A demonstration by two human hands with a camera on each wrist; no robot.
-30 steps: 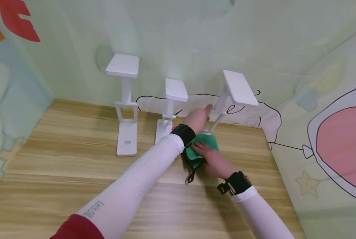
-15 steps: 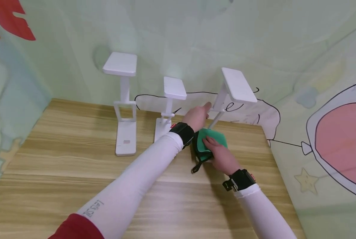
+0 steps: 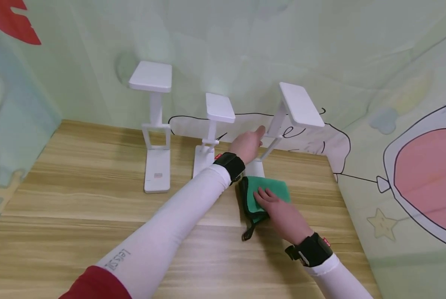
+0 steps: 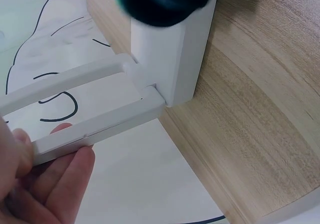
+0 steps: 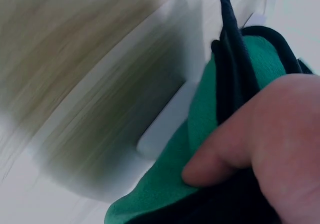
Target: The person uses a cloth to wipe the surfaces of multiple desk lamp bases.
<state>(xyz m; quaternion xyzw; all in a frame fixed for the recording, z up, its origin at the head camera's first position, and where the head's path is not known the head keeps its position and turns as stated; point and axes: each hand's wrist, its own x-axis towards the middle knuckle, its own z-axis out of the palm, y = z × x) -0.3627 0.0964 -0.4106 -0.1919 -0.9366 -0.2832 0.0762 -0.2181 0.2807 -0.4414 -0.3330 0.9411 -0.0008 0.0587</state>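
Note:
Near the right end of the table stands a white folding desk lamp (image 3: 300,106). My left hand (image 3: 247,146) grips one bar of its hinged arm frame (image 4: 100,126), with the thumb on one side and fingers on the other. A folded green cloth (image 3: 273,185) with black edging and a loop covers much of that lamp's base (image 3: 254,169). My right hand (image 3: 284,214) holds the cloth against the base, fingers lying over its top. In the right wrist view, the thumb (image 5: 215,156) presses into the cloth's side and a white base corner shows beyond.
Two more white desk lamps stand to the left: a small one (image 3: 220,109) close by my left forearm and a taller one (image 3: 151,77) farther left. Behind the wooden table (image 3: 77,199) hangs a printed wall cloth (image 3: 245,54), which also covers both sides.
My right hand moved the green cloth up the lamp base and then back towards me, a little to the right. More of the base's far end shows now. The left hand keeps its hold.

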